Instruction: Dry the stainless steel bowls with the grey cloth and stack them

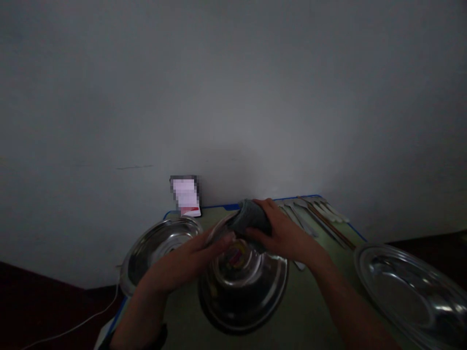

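A shiny metal bowl (244,306) is held up, tilted, over the middle of the table. My left hand (206,253) grips its left side near the far rim, with the thumb lying across the inside or base; which face points at me I cannot tell. A folded grey cloth (251,218) lies over the bowl's far right rim. My right hand (280,231) is closed on that cloth, fingers over the back and thumb in front, pressing it against the metal. A coloured patch, perhaps a sticker, shows at the bowl's centre.
Another metal basin (138,260) stands at the left, and a wide one (401,296) at the right edge. White spoons (333,212), chopsticks (333,226) and metal utensils lie at the back right of the table (302,311). A lit phone (186,194) leans against the wall (233,97).
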Available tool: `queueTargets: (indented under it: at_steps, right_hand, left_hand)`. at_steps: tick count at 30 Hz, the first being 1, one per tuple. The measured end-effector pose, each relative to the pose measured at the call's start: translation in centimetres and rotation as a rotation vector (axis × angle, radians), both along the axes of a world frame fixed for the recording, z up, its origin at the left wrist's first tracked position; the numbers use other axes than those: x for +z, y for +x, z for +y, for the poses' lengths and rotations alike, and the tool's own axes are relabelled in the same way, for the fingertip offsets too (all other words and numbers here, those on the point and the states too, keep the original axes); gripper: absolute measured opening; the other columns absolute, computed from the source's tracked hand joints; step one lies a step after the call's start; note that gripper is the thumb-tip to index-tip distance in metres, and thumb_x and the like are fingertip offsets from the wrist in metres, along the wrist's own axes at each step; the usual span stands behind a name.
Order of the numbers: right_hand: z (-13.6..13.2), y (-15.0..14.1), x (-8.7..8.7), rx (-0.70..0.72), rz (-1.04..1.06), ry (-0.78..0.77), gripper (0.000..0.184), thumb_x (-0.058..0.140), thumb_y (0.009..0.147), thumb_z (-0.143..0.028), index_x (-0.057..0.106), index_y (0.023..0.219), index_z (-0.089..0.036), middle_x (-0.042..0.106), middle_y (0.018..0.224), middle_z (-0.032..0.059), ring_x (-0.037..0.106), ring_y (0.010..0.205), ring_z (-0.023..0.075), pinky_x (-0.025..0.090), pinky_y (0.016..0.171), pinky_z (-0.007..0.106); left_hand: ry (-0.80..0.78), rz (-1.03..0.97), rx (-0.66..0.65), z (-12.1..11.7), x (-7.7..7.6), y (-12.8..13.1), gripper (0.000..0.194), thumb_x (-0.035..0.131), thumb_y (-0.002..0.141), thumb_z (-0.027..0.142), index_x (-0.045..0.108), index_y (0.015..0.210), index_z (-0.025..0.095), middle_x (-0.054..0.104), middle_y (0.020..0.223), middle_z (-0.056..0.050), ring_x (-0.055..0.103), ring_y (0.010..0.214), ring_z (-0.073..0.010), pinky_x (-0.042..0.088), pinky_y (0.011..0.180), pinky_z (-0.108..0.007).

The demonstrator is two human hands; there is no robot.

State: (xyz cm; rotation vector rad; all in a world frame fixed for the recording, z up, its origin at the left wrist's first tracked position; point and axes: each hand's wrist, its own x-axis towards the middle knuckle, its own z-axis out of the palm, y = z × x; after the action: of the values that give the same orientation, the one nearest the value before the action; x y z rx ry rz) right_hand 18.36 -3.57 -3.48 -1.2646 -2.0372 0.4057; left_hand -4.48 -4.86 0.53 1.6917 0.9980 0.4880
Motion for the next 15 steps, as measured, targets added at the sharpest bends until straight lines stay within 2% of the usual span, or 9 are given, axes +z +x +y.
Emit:
queueTargets:
  at_steps: [2,4,6,9,12,15]
  right_hand:
    - [-0.1,-0.3,0.1,0.065,-0.025,-0.015,0.047,0.060,0.084,-0.033,0.047,0.128,-0.023,0.054,0.119,0.0095,0.058,0.102,0.0210,0.046,0.089,0.037]
    - [0.0,-0.4,0.1,0.049,-0.017,0.002,0.035,0.060,0.083,-0.025,0.055,0.118,-0.023,0.059,0.112,0.0075,0.059,0.099,0.0201,0.046,0.086,0.036]
    - [0.6,-0.2,-0.2,-0.036,0.045,0.035,0.026,0.063,0.080,-0.023,0.060,0.106,-0.020,0.063,0.103,0.0061,0.060,0.094,0.0201,0.046,0.084,0.036]
    - [1.8,0.2,-1.2,-0.227,0.215,-0.003,0.026,0.069,0.074,-0.035,0.063,0.093,-0.018,0.067,0.088,0.0058,0.062,0.083,0.0222,0.047,0.078,0.037]
    - [2.8,-0.4,-3.1,-0.302,0.550,-0.188,0.034,0.068,0.072,-0.047,0.064,0.089,-0.017,0.070,0.087,0.0071,0.064,0.082,0.0251,0.050,0.075,0.038]
    - [2.6,-3.0,-4.7,-0.217,1.120,-0.509,0.038,0.064,0.074,-0.048,0.064,0.097,-0.018,0.073,0.096,0.0085,0.068,0.085,0.0243,0.053,0.073,0.036]
  left_hand:
    - [0.037,0.027,-0.017,-0.3,0.2,0.4,0.049,0.049,0.090,0.048,0.050,0.136,0.031,0.063,0.130,0.000,0.057,0.119,-0.0225,0.039,0.105,-0.036]
    - [0.086,0.046,-0.016,-0.6,0.4,0.9,0.048,0.050,0.089,0.047,0.051,0.134,0.031,0.064,0.129,0.000,0.057,0.117,-0.0231,0.039,0.105,-0.036]
    - [0.095,0.035,0.027,-1.0,0.5,1.3,0.046,0.052,0.088,0.047,0.054,0.132,0.032,0.065,0.126,0.000,0.058,0.116,-0.0247,0.040,0.104,-0.039]
    - [0.061,-0.063,0.130,-1.3,0.7,1.8,0.046,0.050,0.088,0.049,0.055,0.131,0.033,0.065,0.127,0.000,0.057,0.118,-0.0262,0.041,0.104,-0.040]
    - [0.086,-0.136,0.273,-1.1,0.8,2.2,0.050,0.047,0.088,0.052,0.052,0.133,0.029,0.061,0.132,-0.002,0.052,0.125,-0.0275,0.038,0.107,-0.039]
    - [0.189,-0.137,0.443,-0.4,0.6,2.8,0.057,0.043,0.090,0.053,0.040,0.141,0.027,0.052,0.141,-0.003,0.042,0.134,-0.0255,0.030,0.112,-0.038]
